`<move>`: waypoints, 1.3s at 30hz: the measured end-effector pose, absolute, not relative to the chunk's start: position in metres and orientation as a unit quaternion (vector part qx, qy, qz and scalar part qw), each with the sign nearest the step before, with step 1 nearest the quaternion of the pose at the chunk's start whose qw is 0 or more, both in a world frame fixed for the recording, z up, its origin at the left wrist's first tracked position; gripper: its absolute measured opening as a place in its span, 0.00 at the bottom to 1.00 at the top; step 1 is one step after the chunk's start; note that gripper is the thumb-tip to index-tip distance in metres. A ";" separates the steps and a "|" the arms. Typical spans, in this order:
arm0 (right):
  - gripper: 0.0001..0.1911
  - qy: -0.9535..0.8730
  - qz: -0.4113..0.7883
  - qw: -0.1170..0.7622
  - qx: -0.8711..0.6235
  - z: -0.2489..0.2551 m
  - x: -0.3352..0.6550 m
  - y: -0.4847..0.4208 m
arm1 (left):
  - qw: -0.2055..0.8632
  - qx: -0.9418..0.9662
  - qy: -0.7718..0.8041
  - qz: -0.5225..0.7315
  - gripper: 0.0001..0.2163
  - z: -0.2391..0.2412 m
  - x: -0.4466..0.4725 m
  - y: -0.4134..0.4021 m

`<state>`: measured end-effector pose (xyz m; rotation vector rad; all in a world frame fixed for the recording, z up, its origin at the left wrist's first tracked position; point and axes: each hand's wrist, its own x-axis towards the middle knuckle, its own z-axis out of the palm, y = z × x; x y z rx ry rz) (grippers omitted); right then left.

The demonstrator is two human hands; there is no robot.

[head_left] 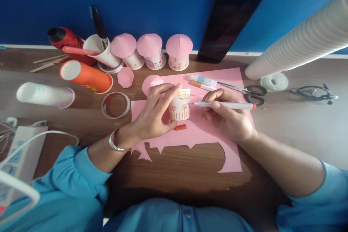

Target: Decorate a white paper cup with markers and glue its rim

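Note:
My left hand (154, 110) is closed round a small white paper cup (180, 106) with orange flowers and a window drawn on it. The cup stands on a cut pink paper sheet (206, 134). My right hand (230, 114) grips a white marker (223, 105) with an orange end, held level, its tip pointing at the cup's right side. An orange marker cap (181, 127) lies on the sheet just below the cup. A loose pink paper dome (151, 82) lies behind my left hand.
Three cups with pink dome roofs (151, 51) stand at the wall. A glue tube (202, 79), scissors (251, 91), tape rolls (116, 104), an orange cup (86, 76), a stack of white cups (301, 40), a leaning phone (233, 14) and glasses (312, 92) lie around.

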<state>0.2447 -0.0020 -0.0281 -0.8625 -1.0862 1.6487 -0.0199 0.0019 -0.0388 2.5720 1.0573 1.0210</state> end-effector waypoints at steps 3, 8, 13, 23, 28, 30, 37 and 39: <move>0.14 -0.443 0.673 0.472 -0.358 -0.030 0.245 -0.002 | 0.062 0.864 0.360 0.346 0.46 -0.038 -0.020 0.003; 0.13 -0.442 0.672 0.474 -0.358 -0.031 0.245 -0.003 | 0.054 0.864 0.359 0.349 0.44 -0.037 -0.018 0.004; 0.12 -0.433 0.671 0.482 -0.361 -0.029 0.244 -0.004 | 0.067 0.865 0.357 0.346 0.45 -0.035 -0.018 0.002; 0.13 -0.447 0.657 0.478 -0.374 -0.029 0.244 -0.004 | 0.059 0.854 0.375 0.356 0.44 -0.037 -0.019 0.002; 0.13 -0.436 0.666 0.476 -0.374 -0.029 0.244 -0.004 | 0.067 0.856 0.364 0.361 0.49 -0.036 -0.017 0.003; 0.13 -0.433 0.670 0.475 -0.371 -0.029 0.245 -0.004 | 0.060 0.856 0.368 0.357 0.48 -0.034 -0.017 0.003; 0.12 -0.434 0.672 0.475 -0.367 -0.029 0.245 -0.003 | 0.069 0.864 0.354 0.351 0.42 -0.036 -0.018 0.003; 0.13 -0.429 0.676 0.475 -0.365 -0.028 0.244 -0.003 | 0.066 0.856 0.368 0.357 0.40 -0.037 -0.018 0.003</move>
